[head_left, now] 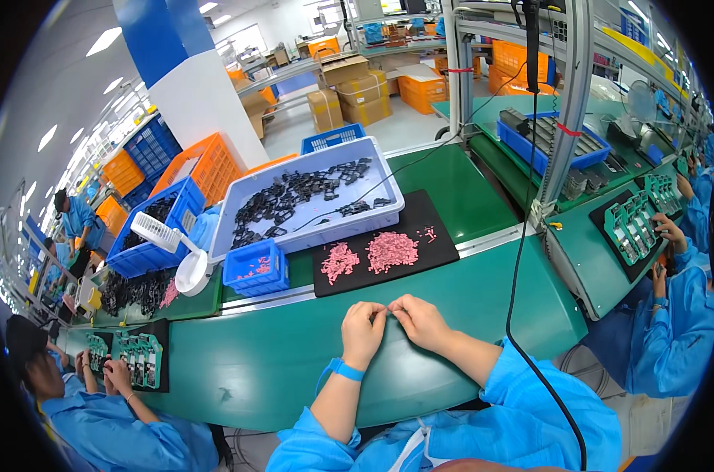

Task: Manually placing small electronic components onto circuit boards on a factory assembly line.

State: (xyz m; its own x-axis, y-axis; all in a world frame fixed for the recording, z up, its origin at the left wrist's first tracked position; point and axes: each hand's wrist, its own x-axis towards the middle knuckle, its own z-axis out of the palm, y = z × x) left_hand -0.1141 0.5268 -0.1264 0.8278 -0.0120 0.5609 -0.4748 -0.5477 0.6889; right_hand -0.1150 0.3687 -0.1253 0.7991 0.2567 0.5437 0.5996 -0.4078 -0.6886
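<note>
My left hand [363, 332] and my right hand [420, 321] meet fingertip to fingertip above the green work surface [255, 354]. Thumb and fingers of each are pinched together; whatever lies between them is too small or hidden to make out. Just beyond my hands lies a black mat [429, 220] with a larger heap of small pink parts [392, 252] and a smaller pink heap [340, 262]. Left of the mat stands a small blue bin [256, 285] with some pink pieces inside. A blue band circles my left wrist.
A large pale tray [325, 234] of black plastic parts stands behind the mat. A white fan [192, 274] is left of it. A black cable [521, 315] hangs down at my right. One co-worker [113, 425] sits left, another [676, 330] right, both beside green fixtures.
</note>
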